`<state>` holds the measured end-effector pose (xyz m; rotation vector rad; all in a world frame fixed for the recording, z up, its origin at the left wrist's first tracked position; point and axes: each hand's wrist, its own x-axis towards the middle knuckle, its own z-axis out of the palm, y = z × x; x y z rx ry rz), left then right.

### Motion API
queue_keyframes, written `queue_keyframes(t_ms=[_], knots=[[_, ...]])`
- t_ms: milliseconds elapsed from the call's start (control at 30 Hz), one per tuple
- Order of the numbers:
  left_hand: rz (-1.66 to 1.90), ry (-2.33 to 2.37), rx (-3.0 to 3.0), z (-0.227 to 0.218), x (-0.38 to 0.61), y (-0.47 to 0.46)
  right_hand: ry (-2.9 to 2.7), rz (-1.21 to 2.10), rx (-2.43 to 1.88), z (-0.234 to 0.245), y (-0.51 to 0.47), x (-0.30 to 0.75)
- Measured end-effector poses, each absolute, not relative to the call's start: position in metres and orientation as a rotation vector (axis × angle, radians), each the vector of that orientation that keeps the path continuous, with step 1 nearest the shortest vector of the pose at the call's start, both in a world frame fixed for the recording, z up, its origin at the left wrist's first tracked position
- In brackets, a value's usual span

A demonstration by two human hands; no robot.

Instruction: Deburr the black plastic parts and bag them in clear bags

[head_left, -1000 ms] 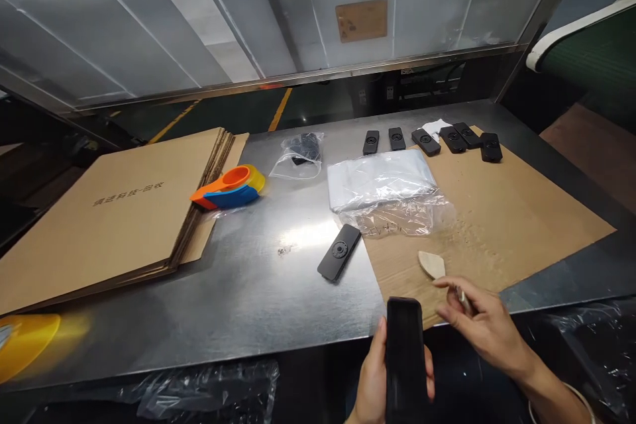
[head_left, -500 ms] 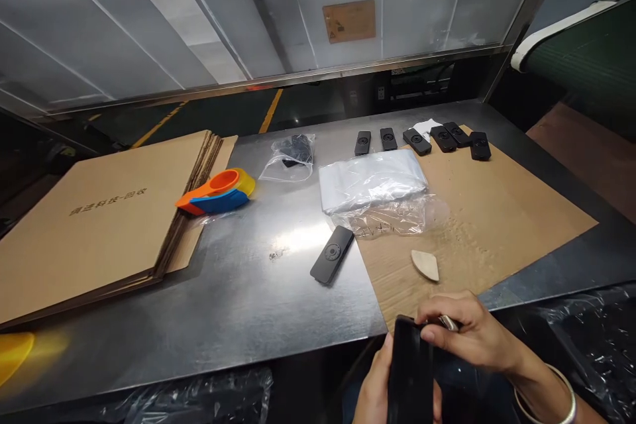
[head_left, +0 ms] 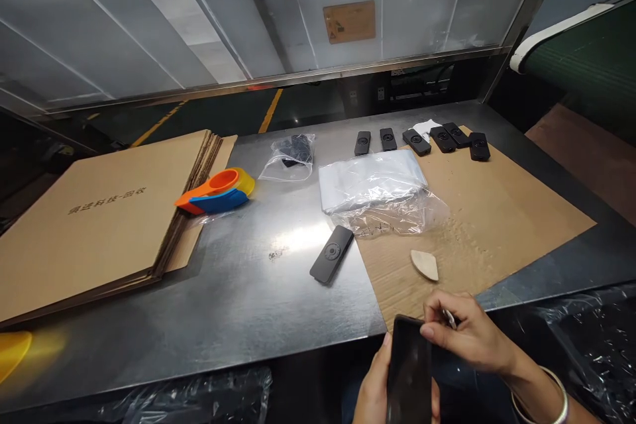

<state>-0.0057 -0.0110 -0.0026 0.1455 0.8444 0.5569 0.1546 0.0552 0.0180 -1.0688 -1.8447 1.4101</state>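
At the table's near edge, my left hand (head_left: 373, 387) is wrapped round a long black plastic casing (head_left: 410, 371), held upright with its smooth side facing me. The fingers of my right hand (head_left: 464, 331) are curled at the casing's top right corner. A small shiny metal tool (head_left: 450, 318) shows between those fingers; most of it is hidden, so its kind cannot be told. Ahead lies a beige wedge-shaped piece (head_left: 424, 265) on a cardboard sheet (head_left: 511, 212). To the left, a dark grey casing with a round button pattern (head_left: 332, 254) lies on the metal table.
Several black casings (head_left: 388, 139) lie along the back, behind a stack of clear plastic bags (head_left: 372, 179). A bagged black item (head_left: 298, 149) is nearby. An orange and blue tape dispenser (head_left: 218, 193) stands against stacked cardboard (head_left: 109, 218). Plastic-lined bins (head_left: 596, 344) flank the front.
My right hand has shifted slightly at the casing's top corner, its fingers curling a little more. The casing has tilted slightly in my left hand. Everything on the table stays in place.
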Motion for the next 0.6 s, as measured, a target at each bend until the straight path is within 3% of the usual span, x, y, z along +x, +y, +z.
queue_keyframes(t_ms=[133, 267, 433, 600], knots=[[0.855, 0.806, 0.090, -0.001, -0.008, 0.000, -1.672, 1.435, -1.237, 0.008, 0.048, 0.155], [1.189, 0.863, -0.032, 0.008, -0.018, 0.013, -1.947, 1.309, -1.323, 0.012, 0.032, 0.159], [1.363, 0.864, -0.052, 0.011, -0.023, 0.019, -2.243, 1.102, -1.103, 0.034, 0.014, 0.149], [1.437, 0.876, -0.057, 0.011, -0.022, 0.018, -2.322, 1.425, -1.203, 0.044, 0.007, 0.129]])
